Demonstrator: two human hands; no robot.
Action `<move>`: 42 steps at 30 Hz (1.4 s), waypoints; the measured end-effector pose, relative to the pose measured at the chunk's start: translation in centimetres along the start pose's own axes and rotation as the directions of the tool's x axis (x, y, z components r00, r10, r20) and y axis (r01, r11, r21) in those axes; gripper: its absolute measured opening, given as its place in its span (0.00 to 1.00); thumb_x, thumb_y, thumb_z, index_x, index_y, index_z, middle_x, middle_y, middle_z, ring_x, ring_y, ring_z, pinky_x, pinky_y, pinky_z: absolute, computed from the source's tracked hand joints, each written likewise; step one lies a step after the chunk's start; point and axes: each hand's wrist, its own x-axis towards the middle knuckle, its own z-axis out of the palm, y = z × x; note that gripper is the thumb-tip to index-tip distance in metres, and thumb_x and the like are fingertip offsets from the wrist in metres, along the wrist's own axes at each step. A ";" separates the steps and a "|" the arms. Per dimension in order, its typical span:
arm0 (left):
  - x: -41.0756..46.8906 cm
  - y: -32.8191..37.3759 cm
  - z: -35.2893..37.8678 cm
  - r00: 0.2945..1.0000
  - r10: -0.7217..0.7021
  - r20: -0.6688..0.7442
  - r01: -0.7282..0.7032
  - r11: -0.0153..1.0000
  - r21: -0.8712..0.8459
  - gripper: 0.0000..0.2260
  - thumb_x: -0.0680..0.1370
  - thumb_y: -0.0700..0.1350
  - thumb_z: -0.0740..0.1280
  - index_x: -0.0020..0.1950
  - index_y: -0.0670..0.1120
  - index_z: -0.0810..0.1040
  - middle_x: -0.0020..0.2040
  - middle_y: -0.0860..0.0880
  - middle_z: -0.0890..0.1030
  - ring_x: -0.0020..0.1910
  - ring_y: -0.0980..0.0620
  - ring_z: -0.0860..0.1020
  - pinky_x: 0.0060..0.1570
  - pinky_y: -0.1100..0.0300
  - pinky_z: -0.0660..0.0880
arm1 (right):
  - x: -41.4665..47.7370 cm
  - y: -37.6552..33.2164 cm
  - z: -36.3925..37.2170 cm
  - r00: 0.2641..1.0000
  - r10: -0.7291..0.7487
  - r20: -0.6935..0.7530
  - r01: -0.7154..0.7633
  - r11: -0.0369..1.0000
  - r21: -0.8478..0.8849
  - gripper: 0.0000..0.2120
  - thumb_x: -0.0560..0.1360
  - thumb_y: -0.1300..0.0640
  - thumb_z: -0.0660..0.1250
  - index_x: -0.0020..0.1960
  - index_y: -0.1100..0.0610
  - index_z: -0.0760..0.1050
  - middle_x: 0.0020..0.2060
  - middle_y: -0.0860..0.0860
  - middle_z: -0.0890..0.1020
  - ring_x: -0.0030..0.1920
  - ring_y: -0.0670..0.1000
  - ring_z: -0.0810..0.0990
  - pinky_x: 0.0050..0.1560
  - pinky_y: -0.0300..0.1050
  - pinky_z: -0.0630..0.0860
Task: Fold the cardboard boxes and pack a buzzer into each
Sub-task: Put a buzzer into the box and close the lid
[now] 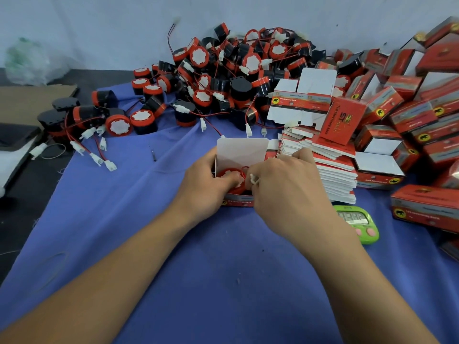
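Green timer on blue cloth

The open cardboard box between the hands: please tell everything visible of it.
The small red-printed cardboard box stands on the blue cloth, open, its white lid flap upright at the back. A round red-and-white buzzer lies inside. The left hand grips its left side, thumb on the buzzer; the right hand pinches the white connector over the opening.
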 end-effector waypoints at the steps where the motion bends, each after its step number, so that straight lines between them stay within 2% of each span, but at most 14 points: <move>1: 0.0 -0.1 -0.1 1.000 -0.001 0.003 0.001 1.000 -0.001 0.14 0.70 0.50 0.70 0.56 0.56 0.82 0.49 0.58 0.86 0.51 0.56 0.84 0.55 0.46 0.81 | -0.1 0.2 0.2 1.000 -0.003 -0.015 0.004 0.999 0.034 0.10 0.75 0.57 0.64 0.48 0.45 0.81 0.38 0.45 0.81 0.43 0.50 0.73 0.54 0.46 0.55; 5: 0.2 -0.2 -0.2 1.000 -0.001 0.001 0.001 1.000 -0.001 0.16 0.71 0.51 0.70 0.59 0.57 0.81 0.50 0.58 0.86 0.52 0.56 0.84 0.56 0.44 0.81 | -0.3 0.8 0.9 0.965 0.025 -0.262 0.035 0.974 0.223 0.08 0.74 0.61 0.73 0.43 0.48 0.86 0.40 0.50 0.85 0.47 0.51 0.69 0.59 0.46 0.59; 10: 0.3 -0.2 -0.3 1.000 -0.006 0.016 0.006 1.000 -0.013 0.15 0.71 0.51 0.71 0.57 0.58 0.81 0.50 0.56 0.86 0.52 0.53 0.84 0.57 0.42 0.80 | 0.0 1.0 1.0 0.842 0.061 -0.536 0.045 0.982 0.182 0.10 0.62 0.68 0.79 0.34 0.55 0.85 0.33 0.50 0.83 0.46 0.55 0.67 0.57 0.53 0.70; 13: 0.3 -0.2 -0.3 1.000 -0.009 0.016 0.010 1.000 -0.015 0.15 0.71 0.51 0.71 0.58 0.58 0.81 0.51 0.57 0.86 0.53 0.54 0.84 0.58 0.42 0.80 | -0.1 1.8 0.6 0.916 0.060 -0.397 -0.017 0.994 0.109 0.07 0.69 0.63 0.74 0.38 0.52 0.86 0.41 0.48 0.85 0.48 0.59 0.74 0.58 0.51 0.60; 16: 0.1 0.0 -0.2 1.000 -0.014 0.027 0.015 1.000 -0.022 0.15 0.71 0.51 0.71 0.58 0.58 0.81 0.51 0.59 0.86 0.52 0.56 0.84 0.57 0.45 0.81 | -0.4 2.0 0.6 0.976 -0.009 -0.219 0.007 1.000 -0.006 0.06 0.65 0.60 0.73 0.39 0.51 0.86 0.62 0.56 0.81 0.62 0.64 0.74 0.63 0.53 0.57; 19: -0.1 0.2 0.0 1.000 -0.029 0.004 0.029 0.999 -0.024 0.14 0.71 0.50 0.70 0.55 0.58 0.81 0.49 0.60 0.86 0.50 0.59 0.83 0.56 0.50 0.81 | -0.5 1.5 0.9 0.997 -0.037 0.065 0.036 0.999 0.019 0.09 0.69 0.59 0.70 0.46 0.50 0.84 0.80 0.58 0.60 0.80 0.62 0.55 0.73 0.54 0.48; 23: -0.1 0.4 0.3 0.998 -0.062 -0.034 0.061 0.998 -0.016 0.14 0.70 0.51 0.68 0.54 0.58 0.81 0.49 0.59 0.86 0.51 0.57 0.83 0.57 0.48 0.80 | 0.0 2.0 0.9 0.980 -0.062 0.189 0.010 0.965 0.263 0.12 0.80 0.57 0.62 0.39 0.50 0.74 0.79 0.52 0.60 0.80 0.55 0.51 0.78 0.51 0.50; 28: -0.1 0.4 0.3 0.998 -0.055 -0.035 0.054 0.998 -0.022 0.13 0.69 0.50 0.68 0.53 0.56 0.81 0.48 0.57 0.86 0.51 0.54 0.83 0.56 0.46 0.80 | 0.2 4.2 -0.7 0.918 -0.183 0.351 0.007 0.894 0.448 0.15 0.83 0.55 0.58 0.42 0.55 0.79 0.83 0.46 0.50 0.81 0.44 0.44 0.80 0.46 0.47; 31: 0.0 0.4 0.3 1.000 -0.011 0.007 0.011 1.000 -0.019 0.11 0.70 0.50 0.67 0.52 0.57 0.81 0.47 0.57 0.86 0.49 0.57 0.83 0.51 0.58 0.79 | 0.5 3.4 0.3 0.972 -0.095 0.216 -0.001 0.914 0.405 0.18 0.84 0.55 0.57 0.36 0.55 0.73 0.68 0.53 0.71 0.74 0.56 0.62 0.71 0.56 0.64; 33: 0.0 0.4 0.2 0.999 0.027 0.035 -0.027 1.000 -0.012 0.09 0.71 0.49 0.67 0.50 0.57 0.80 0.46 0.58 0.85 0.46 0.60 0.82 0.45 0.67 0.76 | 1.0 2.4 1.5 0.998 0.003 0.065 -0.029 0.920 0.390 0.15 0.82 0.55 0.61 0.38 0.57 0.74 0.53 0.52 0.75 0.61 0.56 0.70 0.62 0.57 0.69; 35: 0.0 0.4 0.2 0.998 0.032 0.049 -0.032 0.999 -0.012 0.09 0.71 0.49 0.67 0.50 0.57 0.80 0.46 0.58 0.85 0.47 0.58 0.82 0.46 0.63 0.77 | 1.3 1.9 2.3 0.993 0.080 -0.086 -0.034 0.897 0.441 0.08 0.78 0.55 0.68 0.41 0.57 0.80 0.45 0.50 0.77 0.55 0.55 0.73 0.58 0.55 0.71; 37: 0.0 0.4 0.2 0.998 0.045 0.051 -0.044 0.999 -0.018 0.08 0.71 0.48 0.67 0.49 0.55 0.80 0.45 0.55 0.85 0.46 0.54 0.82 0.46 0.58 0.78 | 1.2 1.5 2.5 0.947 0.211 -0.244 -0.048 0.840 0.540 0.03 0.70 0.58 0.76 0.42 0.55 0.83 0.42 0.44 0.79 0.53 0.54 0.76 0.56 0.53 0.74; 39: 0.0 0.4 0.2 0.998 0.046 0.045 -0.045 0.999 -0.025 0.08 0.71 0.48 0.67 0.48 0.57 0.80 0.45 0.56 0.85 0.45 0.56 0.82 0.44 0.62 0.77 | 1.0 1.2 2.5 0.877 0.306 -0.370 -0.029 0.803 0.595 0.10 0.64 0.61 0.80 0.44 0.54 0.85 0.39 0.33 0.74 0.52 0.53 0.77 0.55 0.54 0.77; 42: 0.0 0.4 0.2 0.999 0.032 0.042 -0.031 0.999 -0.016 0.08 0.71 0.50 0.68 0.49 0.60 0.79 0.46 0.61 0.85 0.45 0.62 0.81 0.42 0.66 0.74 | 0.8 1.1 2.6 0.826 0.281 -0.490 0.034 0.841 0.540 0.11 0.66 0.60 0.79 0.47 0.53 0.87 0.42 0.30 0.76 0.53 0.49 0.72 0.54 0.56 0.78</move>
